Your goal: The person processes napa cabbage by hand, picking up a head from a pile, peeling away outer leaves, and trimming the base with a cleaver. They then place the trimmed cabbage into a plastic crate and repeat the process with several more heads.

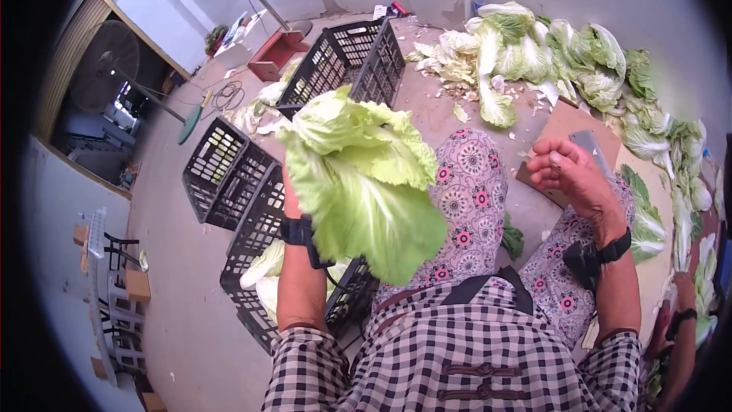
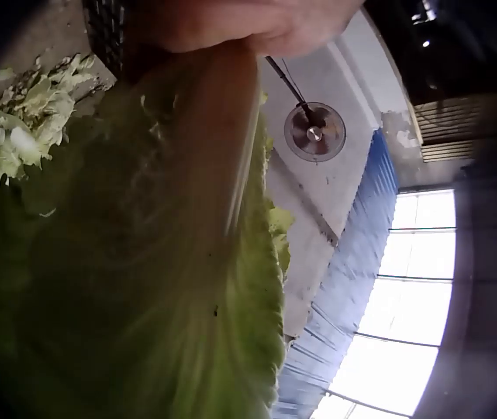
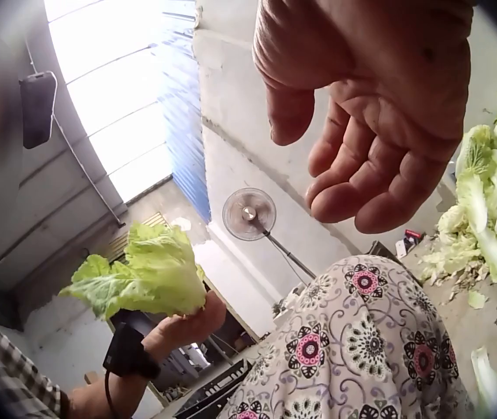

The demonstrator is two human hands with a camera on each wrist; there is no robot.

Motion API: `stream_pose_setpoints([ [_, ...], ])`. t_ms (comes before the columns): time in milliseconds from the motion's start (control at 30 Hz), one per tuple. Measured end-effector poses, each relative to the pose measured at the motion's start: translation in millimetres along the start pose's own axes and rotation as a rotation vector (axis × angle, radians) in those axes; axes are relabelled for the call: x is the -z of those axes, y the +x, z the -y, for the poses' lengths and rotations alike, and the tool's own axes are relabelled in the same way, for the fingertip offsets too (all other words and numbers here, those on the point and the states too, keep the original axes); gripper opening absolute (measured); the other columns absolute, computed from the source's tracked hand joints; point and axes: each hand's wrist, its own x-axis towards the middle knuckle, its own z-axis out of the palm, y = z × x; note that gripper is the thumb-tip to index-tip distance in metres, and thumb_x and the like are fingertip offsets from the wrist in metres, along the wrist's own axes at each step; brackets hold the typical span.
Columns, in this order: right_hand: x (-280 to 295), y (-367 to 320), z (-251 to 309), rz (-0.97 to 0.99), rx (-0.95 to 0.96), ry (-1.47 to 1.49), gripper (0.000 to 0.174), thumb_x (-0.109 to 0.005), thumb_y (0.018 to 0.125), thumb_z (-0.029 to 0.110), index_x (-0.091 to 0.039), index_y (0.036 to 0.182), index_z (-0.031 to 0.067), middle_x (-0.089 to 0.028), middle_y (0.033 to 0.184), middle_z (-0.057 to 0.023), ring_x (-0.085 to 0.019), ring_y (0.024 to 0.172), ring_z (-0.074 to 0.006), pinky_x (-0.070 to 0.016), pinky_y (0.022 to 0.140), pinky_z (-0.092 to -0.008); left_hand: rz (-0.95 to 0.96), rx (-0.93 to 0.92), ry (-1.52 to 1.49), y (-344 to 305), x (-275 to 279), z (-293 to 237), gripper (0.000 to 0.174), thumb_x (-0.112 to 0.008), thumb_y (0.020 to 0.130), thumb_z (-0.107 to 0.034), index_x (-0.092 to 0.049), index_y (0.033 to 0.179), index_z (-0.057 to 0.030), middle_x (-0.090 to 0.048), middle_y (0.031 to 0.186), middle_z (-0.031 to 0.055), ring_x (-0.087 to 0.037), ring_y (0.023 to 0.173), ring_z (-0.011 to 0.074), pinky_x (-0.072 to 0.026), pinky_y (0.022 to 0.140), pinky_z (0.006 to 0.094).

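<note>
A leafy cabbage [image 1: 366,175] is held up by the left hand, which is mostly hidden behind the leaves in the head view. In the left wrist view the left hand [image 2: 248,24] grips its pale stem end, with a broad leaf [image 2: 135,253] hanging below. The right wrist view shows the left hand [image 3: 187,330] around the base of the cabbage [image 3: 148,275]. Above the right knee, the right hand [image 1: 568,172] is raised apart from the cabbage. Its fingers, seen in the right wrist view, hang loosely bent, and the hand [image 3: 371,113] holds nothing.
Black crates [image 1: 229,172] stand at the left and ahead, one with cabbage inside. Cabbages and loose leaves [image 1: 526,53] lie along the wall and right side. Near the right hand are a cardboard piece [image 1: 564,122] and a flat grey object [image 1: 589,146]. Another person's arm [image 1: 684,347] shows lower right.
</note>
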Motion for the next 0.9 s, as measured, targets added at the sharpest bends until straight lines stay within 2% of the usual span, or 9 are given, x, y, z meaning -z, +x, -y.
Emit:
stream_pose_setpoints([
  [167,4.9,3.0,-5.2,0.056,0.021,0.023,0.030,-0.047,0.091,0.025,-0.050,0.111,0.0035,-0.060,0.097,-0.0088,-0.060,0.083,-0.0140,-0.0489,0.073,-0.0255,0.019,-0.039,0.087,12.9,-31.5,40.2,0.033,-0.044,0.092,-0.022,-0.049,0.112,0.0020,-0.057,0.103,0.0168,-0.057,0.097,0.0262,-0.0457,0.089,0.0386],
  [333,7.2,6.3,-4.2,0.143,0.171,0.137,0.053,-0.046,0.089,0.047,-0.046,0.119,0.0041,-0.054,0.114,-0.0116,-0.054,0.103,-0.0175,-0.0444,0.084,-0.0302,-0.020,-0.401,0.393,39.8,-88.4,77.1,0.035,-0.047,0.092,-0.026,-0.046,0.114,0.0008,-0.058,0.096,0.0156,-0.058,0.094,0.0247,-0.0482,0.086,0.0375],
  [367,7.0,6.8,-3.9,0.153,0.202,0.130,0.060,-0.047,0.086,0.052,-0.043,0.122,0.0041,-0.052,0.118,-0.0119,-0.051,0.107,-0.0184,-0.0421,0.087,-0.0316,0.092,-0.351,0.439,34.6,-111.0,79.4,0.034,-0.047,0.092,-0.026,-0.046,0.113,0.0001,-0.059,0.097,0.0155,-0.058,0.092,0.0262,-0.0481,0.086,0.0384],
  [400,5.9,8.1,-3.2,0.164,0.233,0.121,0.067,-0.048,0.084,0.057,-0.041,0.125,0.0042,-0.049,0.122,-0.0122,-0.048,0.111,-0.0193,-0.0398,0.091,-0.0329,0.104,-0.020,-0.039,51.5,-111.4,72.6,0.033,-0.047,0.092,-0.025,-0.045,0.114,-0.0001,-0.059,0.095,0.0147,-0.058,0.091,0.0255,-0.0476,0.085,0.0387],
  [533,-7.2,11.8,-7.0,0.202,0.384,0.020,0.094,-0.050,0.072,0.072,-0.031,0.133,0.0032,-0.041,0.131,-0.0122,-0.040,0.121,-0.0212,-0.0312,0.100,-0.0348,0.108,-0.251,0.462,59.2,-177.3,107.1,0.037,-0.048,0.092,-0.029,-0.045,0.116,-0.0003,-0.058,0.097,0.0126,-0.057,0.095,0.0236,-0.0458,0.087,0.0335],
  [667,-13.4,-1.7,0.8,0.136,0.362,-0.237,0.086,-0.067,0.073,0.049,-0.029,0.134,0.0006,-0.042,0.129,-0.0118,-0.040,0.118,-0.0207,-0.0320,0.100,-0.0327,0.276,-0.317,0.697,48.3,-214.8,154.5,0.054,-0.057,0.086,-0.037,-0.041,0.121,0.0018,-0.054,0.109,0.0123,-0.052,0.104,0.0201,-0.0416,0.090,0.0312],
  [700,-10.4,-1.6,0.1,0.074,0.369,-0.261,0.073,-0.068,0.076,0.035,-0.034,0.131,0.0004,-0.048,0.122,-0.0101,-0.046,0.112,-0.0187,-0.0370,0.095,-0.0322,0.336,-0.333,0.738,48.1,-215.9,163.6,0.058,-0.060,0.084,-0.038,-0.041,0.122,0.0014,-0.053,0.111,0.0123,-0.052,0.105,0.0196,-0.0415,0.090,0.0315],
  [867,-9.1,-6.8,6.5,-0.101,0.418,0.275,0.046,-0.059,0.084,0.028,-0.046,0.119,0.0005,-0.057,0.105,-0.0082,-0.058,0.093,-0.0148,-0.0497,0.080,-0.0290,0.486,-0.233,1.122,47.7,-187.3,170.5,0.065,-0.062,0.081,-0.027,-0.034,0.127,0.0079,-0.047,0.121,0.0191,-0.045,0.115,0.0241,-0.0343,0.097,0.0331],
  [900,-4.4,-4.5,4.9,-0.090,0.415,0.371,0.044,-0.058,0.085,0.027,-0.046,0.119,0.0005,-0.058,0.104,-0.0088,-0.059,0.092,-0.0154,-0.0510,0.078,-0.0290,0.431,-0.073,1.202,39.3,-187.1,167.2,0.064,-0.060,0.080,-0.022,-0.032,0.128,0.0087,-0.046,0.123,0.0204,-0.044,0.116,0.0240,-0.0324,0.098,0.0320],
])
